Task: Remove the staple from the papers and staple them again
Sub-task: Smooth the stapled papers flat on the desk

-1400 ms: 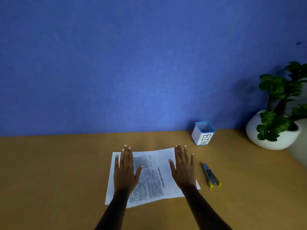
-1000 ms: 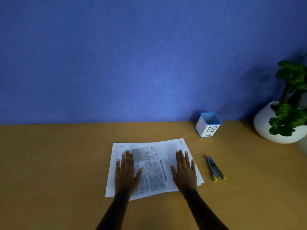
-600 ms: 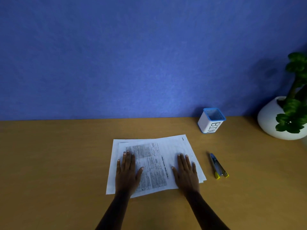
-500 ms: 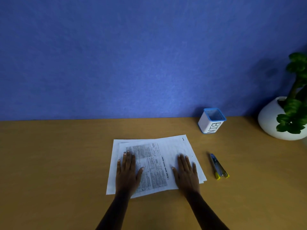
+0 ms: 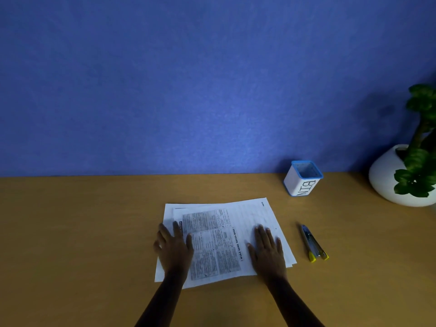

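I see both hands on the papers. My left hand is blurred, fingers spread over the sheets' left edge. My right hand lies flat, fingers straight, gripping nothing. The stapler lies just right of my right hand, with the bin beyond it.

papers: white printed paper, matt, smooth | bench: wood-toned top, seen matt and smooth | stapler: metal sheen noted along the body, yellow plastic tips | bin: white plastic, blue rim, smooth | pot: white, smooth, matt | wall: blue, finely textured, matt | leaves: green, slightly glossy
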Action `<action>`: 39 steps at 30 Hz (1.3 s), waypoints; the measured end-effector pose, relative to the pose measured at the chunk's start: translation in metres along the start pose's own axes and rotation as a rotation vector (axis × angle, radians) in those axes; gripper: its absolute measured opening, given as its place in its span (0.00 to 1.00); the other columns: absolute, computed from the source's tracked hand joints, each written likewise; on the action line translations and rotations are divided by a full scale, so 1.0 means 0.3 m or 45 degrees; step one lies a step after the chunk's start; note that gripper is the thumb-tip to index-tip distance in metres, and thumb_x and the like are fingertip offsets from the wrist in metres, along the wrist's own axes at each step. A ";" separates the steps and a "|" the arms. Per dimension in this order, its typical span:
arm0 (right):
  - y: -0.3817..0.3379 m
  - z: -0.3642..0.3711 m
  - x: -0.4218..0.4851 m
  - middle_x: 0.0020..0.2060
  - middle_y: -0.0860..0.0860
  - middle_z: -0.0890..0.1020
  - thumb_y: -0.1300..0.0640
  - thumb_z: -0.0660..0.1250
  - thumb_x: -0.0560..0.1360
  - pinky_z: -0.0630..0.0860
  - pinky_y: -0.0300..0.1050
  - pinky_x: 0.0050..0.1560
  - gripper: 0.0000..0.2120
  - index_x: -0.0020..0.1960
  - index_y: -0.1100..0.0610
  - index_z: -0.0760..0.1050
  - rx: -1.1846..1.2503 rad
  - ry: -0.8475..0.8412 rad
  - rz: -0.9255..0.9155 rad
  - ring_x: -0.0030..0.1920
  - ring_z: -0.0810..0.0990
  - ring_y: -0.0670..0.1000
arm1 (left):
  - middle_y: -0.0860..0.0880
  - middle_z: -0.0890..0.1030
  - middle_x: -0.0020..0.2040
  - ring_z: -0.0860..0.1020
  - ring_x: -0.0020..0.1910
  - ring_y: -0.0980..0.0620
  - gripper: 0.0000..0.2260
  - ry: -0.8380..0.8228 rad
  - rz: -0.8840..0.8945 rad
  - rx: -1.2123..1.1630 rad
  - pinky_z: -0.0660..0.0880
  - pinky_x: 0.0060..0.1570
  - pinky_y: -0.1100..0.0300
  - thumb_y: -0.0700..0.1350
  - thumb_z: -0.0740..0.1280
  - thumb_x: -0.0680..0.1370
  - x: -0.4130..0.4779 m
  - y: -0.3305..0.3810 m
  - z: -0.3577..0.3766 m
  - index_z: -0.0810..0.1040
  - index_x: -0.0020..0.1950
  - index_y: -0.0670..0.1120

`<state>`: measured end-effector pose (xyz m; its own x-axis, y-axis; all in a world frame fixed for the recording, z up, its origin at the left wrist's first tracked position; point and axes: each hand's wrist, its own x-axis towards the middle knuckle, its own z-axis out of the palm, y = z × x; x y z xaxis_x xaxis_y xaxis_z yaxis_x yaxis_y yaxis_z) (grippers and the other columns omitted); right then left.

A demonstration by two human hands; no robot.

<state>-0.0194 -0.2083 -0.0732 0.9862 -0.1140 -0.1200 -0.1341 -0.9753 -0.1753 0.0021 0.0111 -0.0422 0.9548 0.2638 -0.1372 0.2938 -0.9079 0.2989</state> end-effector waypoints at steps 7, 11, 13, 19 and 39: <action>-0.004 -0.005 0.001 0.77 0.53 0.46 0.43 0.41 0.80 0.42 0.52 0.76 0.28 0.74 0.55 0.37 -0.019 -0.046 0.006 0.77 0.44 0.53 | 0.32 0.69 0.61 0.71 0.58 0.33 0.20 0.119 -0.416 -0.698 0.72 0.53 0.44 0.38 0.64 0.74 0.069 -0.015 -0.090 0.67 0.65 0.36; -0.009 -0.021 -0.002 0.77 0.53 0.46 0.45 0.46 0.81 0.42 0.52 0.76 0.29 0.75 0.55 0.38 -0.004 -0.058 0.006 0.77 0.44 0.53 | 0.33 0.77 0.57 0.77 0.51 0.37 0.17 -0.119 -0.489 -0.960 0.74 0.50 0.49 0.37 0.67 0.72 0.124 -0.049 -0.131 0.73 0.59 0.33; -0.013 -0.033 0.001 0.77 0.53 0.46 0.45 0.46 0.81 0.43 0.53 0.76 0.29 0.75 0.55 0.39 0.001 -0.072 0.008 0.77 0.44 0.53 | 0.34 0.81 0.52 0.79 0.49 0.37 0.13 -0.228 -0.458 -1.047 0.75 0.51 0.48 0.36 0.68 0.71 0.129 -0.050 -0.155 0.77 0.54 0.33; -0.080 -0.106 -0.038 0.77 0.51 0.50 0.38 0.43 0.77 0.49 0.51 0.76 0.31 0.76 0.52 0.46 0.229 -0.112 -0.142 0.77 0.48 0.50 | 0.38 0.76 0.47 0.75 0.45 0.43 0.12 -0.303 -0.364 -1.353 0.72 0.44 0.53 0.30 0.64 0.73 0.118 -0.010 -0.245 0.75 0.55 0.27; -0.247 -0.452 -0.106 0.42 0.41 0.80 0.55 0.60 0.79 0.79 0.44 0.44 0.07 0.53 0.49 0.76 1.222 0.593 -0.304 0.45 0.80 0.41 | 0.45 0.76 0.40 0.75 0.37 0.48 0.18 -0.252 -0.144 -1.915 0.76 0.31 0.58 0.55 0.52 0.80 0.080 0.200 -0.474 0.73 0.50 0.42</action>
<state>-0.0276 -0.1579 0.0760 0.9098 -0.1987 0.3645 0.2450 -0.4516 -0.8579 0.0491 0.0092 0.1066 0.9394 0.1492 -0.3088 0.2519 0.3107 0.9165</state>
